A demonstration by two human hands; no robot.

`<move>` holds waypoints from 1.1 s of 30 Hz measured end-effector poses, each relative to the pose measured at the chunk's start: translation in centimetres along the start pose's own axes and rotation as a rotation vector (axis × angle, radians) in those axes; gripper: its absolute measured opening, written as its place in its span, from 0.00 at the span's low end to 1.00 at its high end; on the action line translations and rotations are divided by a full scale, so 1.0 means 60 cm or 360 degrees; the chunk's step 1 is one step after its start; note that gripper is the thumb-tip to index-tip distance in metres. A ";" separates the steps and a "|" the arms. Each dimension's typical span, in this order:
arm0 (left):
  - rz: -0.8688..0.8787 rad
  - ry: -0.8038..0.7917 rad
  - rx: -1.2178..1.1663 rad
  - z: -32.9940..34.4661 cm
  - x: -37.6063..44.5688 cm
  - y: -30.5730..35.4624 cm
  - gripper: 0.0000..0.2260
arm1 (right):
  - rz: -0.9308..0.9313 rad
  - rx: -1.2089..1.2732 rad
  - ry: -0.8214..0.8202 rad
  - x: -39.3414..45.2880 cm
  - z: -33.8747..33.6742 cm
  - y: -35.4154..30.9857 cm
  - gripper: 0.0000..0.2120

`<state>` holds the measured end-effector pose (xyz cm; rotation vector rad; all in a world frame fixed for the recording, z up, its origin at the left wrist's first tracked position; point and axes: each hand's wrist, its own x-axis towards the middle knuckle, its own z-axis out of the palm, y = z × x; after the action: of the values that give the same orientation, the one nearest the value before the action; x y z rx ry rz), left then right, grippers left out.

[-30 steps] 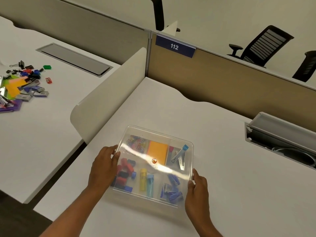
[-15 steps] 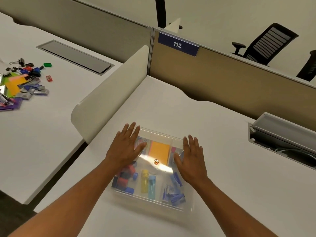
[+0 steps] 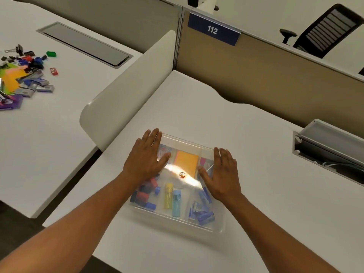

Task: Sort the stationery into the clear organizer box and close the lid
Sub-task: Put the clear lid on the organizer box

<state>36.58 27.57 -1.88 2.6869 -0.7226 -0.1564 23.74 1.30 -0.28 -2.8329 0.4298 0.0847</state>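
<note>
Hands flat on the clear organizer box lid.
Left hand (image 3: 146,157) and right hand (image 3: 223,173) press the lid (image 3: 183,154) with straight, released fingers, grasping nothing; the clear organizer box (image 3: 177,219) sits on the desk (image 3: 256,194), orange sticky notes (image 3: 186,161) inside between the hands.

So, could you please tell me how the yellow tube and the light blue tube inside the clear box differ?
The yellow tube is yellow and lies left of the light blue tube. The light blue tube reaches nearer the front wall of the clear box, while the yellow tube starts further back. Both lie flat, side by side and roughly parallel, in the same middle compartment under the lid.
</note>
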 end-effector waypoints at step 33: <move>-0.0518 0.0157 -0.0864 -0.014 -0.143 0.019 0.25 | 0.0673 0.1026 0.0306 -0.180 0.042 -0.036 0.37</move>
<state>28.83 31.23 -0.57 2.2446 -0.1683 -0.2572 14.01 7.01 -1.06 -2.0913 0.9061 -0.2090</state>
